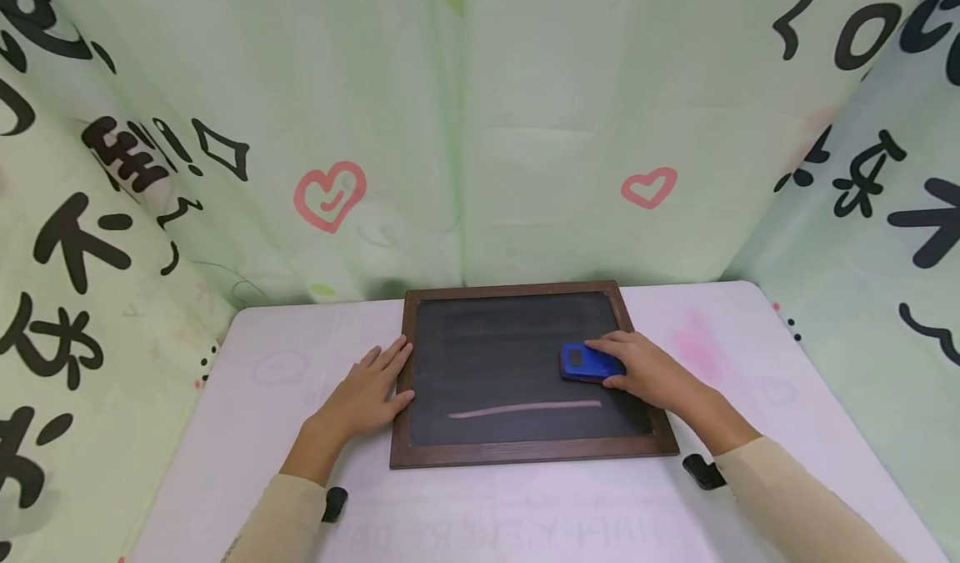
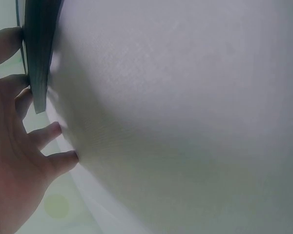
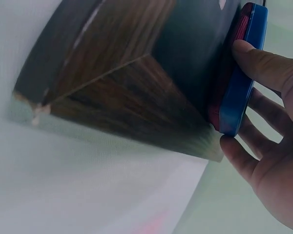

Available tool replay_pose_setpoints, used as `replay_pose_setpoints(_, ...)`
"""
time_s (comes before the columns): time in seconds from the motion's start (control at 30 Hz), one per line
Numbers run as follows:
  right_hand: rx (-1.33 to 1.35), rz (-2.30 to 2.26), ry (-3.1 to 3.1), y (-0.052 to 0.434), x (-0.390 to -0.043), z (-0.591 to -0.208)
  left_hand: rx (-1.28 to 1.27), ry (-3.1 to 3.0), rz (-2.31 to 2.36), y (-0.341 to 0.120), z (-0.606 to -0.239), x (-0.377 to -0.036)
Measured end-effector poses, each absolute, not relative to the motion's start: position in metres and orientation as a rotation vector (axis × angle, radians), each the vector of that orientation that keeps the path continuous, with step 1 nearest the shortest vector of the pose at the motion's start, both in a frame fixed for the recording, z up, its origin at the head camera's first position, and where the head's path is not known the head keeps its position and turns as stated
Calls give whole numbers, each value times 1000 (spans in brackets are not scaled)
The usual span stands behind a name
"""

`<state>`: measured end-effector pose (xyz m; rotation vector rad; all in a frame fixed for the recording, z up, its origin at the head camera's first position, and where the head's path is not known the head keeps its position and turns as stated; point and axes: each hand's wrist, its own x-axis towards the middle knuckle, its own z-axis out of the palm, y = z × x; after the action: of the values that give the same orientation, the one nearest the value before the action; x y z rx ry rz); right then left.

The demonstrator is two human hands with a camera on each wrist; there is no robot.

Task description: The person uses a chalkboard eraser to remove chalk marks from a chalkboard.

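Observation:
A small blackboard (image 1: 510,329) in a brown wooden frame (image 1: 525,452) lies on the table. Across its lower part runs a single pinkish chalk line (image 1: 525,409). My right hand (image 1: 648,371) grips a blue board eraser (image 1: 591,363) on the right half of the black surface. The right wrist view shows the thumb on one side of the eraser (image 3: 244,73), fingers on the other, and its reddish felt facing the board. At the frame's left edge, my left hand (image 1: 365,392) rests with fingers spread, thumb and fingertips touching the wood.
The pale table (image 1: 262,429) carries faint pink smudges and faint mirrored lettering near the front. Light green curtains (image 1: 540,129) with black lettering and red hearts stand behind and at both sides. A black wrist device (image 1: 702,471) shows under the right sleeve.

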<state>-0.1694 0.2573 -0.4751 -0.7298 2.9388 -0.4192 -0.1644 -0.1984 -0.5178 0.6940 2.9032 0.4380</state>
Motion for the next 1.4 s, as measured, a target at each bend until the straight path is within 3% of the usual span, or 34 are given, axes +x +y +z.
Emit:
replay_pose_setpoints(0.4, -808, -367, 2894, 228, -179, -475, 692, 2901, 455, -199, -516, -165)
replay_pose_setpoints(1.4, -1020, -200, 2730, 85, -205, -471, 651, 2883, 419, -197, -511, -164)
